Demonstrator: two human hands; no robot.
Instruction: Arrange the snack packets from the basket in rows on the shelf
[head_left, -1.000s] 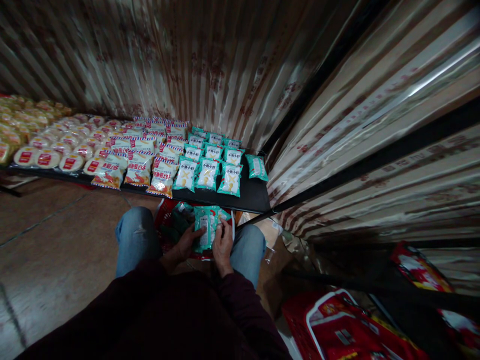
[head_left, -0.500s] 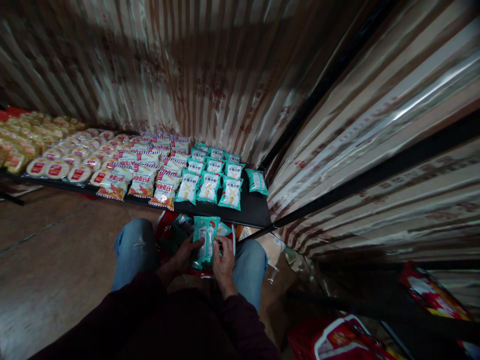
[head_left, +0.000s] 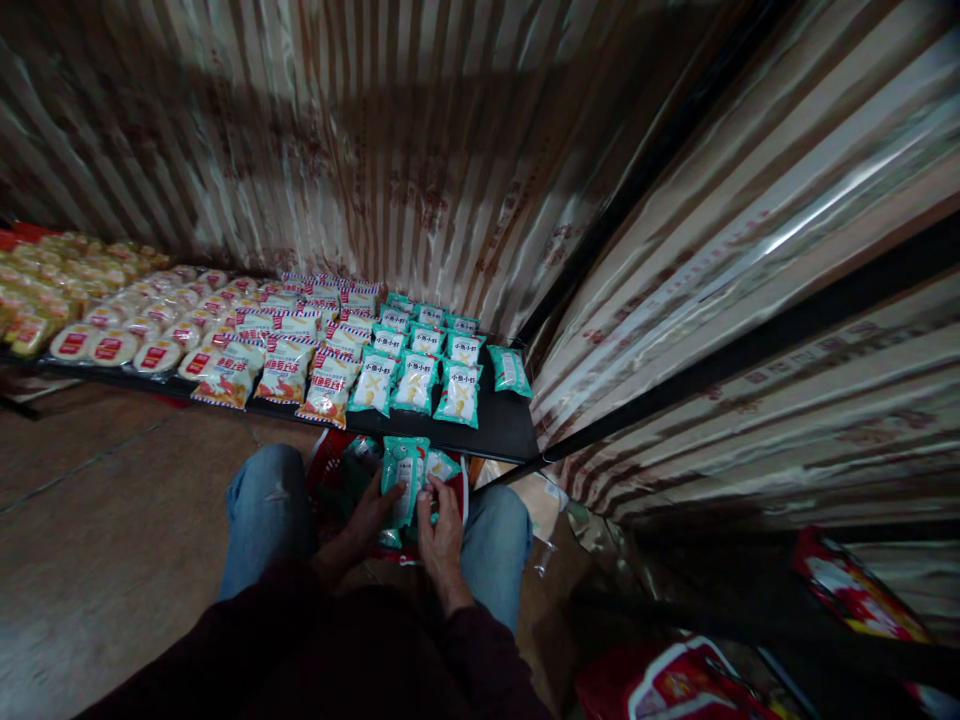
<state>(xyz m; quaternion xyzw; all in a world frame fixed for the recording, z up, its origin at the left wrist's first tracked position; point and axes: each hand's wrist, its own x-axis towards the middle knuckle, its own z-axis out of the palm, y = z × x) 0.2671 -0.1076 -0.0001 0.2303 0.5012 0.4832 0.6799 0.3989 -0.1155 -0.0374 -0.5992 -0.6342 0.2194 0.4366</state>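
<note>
Over the red basket [head_left: 324, 462] between my knees, my left hand [head_left: 370, 512] is closed on a teal snack bag [head_left: 406, 478], its thumb across the front. My right hand [head_left: 442, 530] has its fingers curled at a second teal bag [head_left: 441, 466], right beside the first. Its fingertips partly cover that bag's lower edge. More teal packaging lies in the basket, largely hidden by my hands. On the black shelf [head_left: 506, 425] just beyond, rows of teal bags [head_left: 457, 393] stand face up, and a single teal bag [head_left: 509, 370] lies apart at the right.
Left along the shelf are orange-and-white snack bags [head_left: 282, 368], round wrapped packs [head_left: 159, 355] and yellow packs [head_left: 31, 328]. Striped plastic sheeting [head_left: 420, 150] hangs behind. A black bar [head_left: 637, 410] slants up from the shelf's right end. Red packaging [head_left: 682, 680] sits lower right.
The bag in my left hand has tilted slightly and moved a little left. My right fingers have shifted, and the second teal bag shows more. The whole view has moved slightly.
</note>
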